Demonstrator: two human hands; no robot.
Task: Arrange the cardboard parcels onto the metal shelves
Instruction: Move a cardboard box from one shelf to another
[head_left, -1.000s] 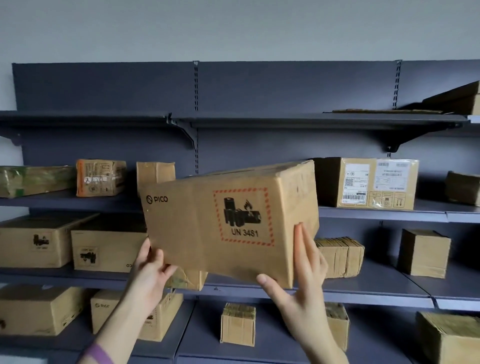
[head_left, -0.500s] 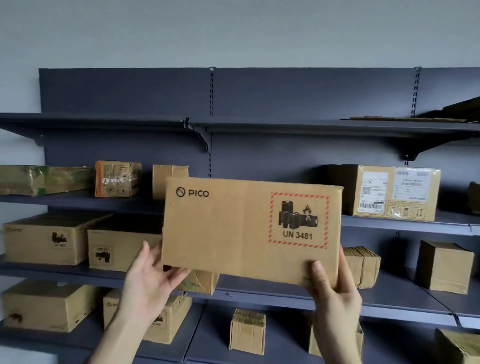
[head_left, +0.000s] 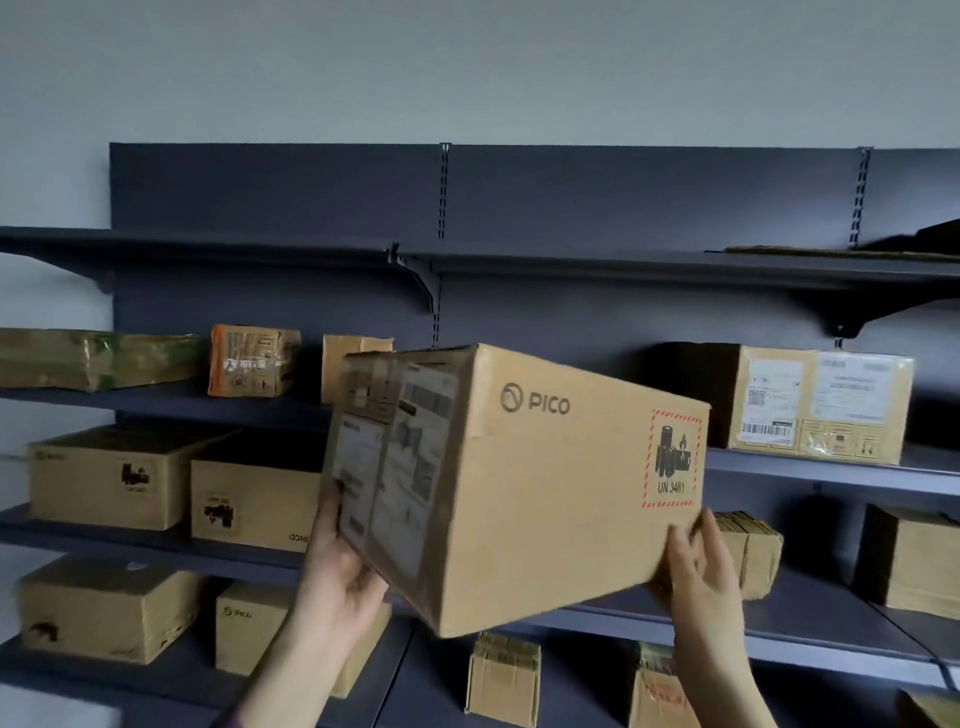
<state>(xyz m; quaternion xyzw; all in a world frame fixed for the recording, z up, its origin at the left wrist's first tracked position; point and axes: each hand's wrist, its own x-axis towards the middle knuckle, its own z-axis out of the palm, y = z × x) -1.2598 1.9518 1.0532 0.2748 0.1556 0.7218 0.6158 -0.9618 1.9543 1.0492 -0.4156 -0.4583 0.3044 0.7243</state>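
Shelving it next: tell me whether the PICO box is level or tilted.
Tilted: on the PICO box the near corner edge leans rightward; the left hand and right hand hold it aloft.

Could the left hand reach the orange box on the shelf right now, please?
Probably not yet: the left hand grips one end of the PICO box, the right hand the other. The way up to the orange box looks free, but the hand must let go first.

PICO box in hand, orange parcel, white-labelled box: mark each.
PICO box (head_left: 550, 499), head view, centre of long printed face.
orange parcel (head_left: 253, 361), head view, middle of front face.
white-labelled box (head_left: 821, 405), head view, middle of front face.
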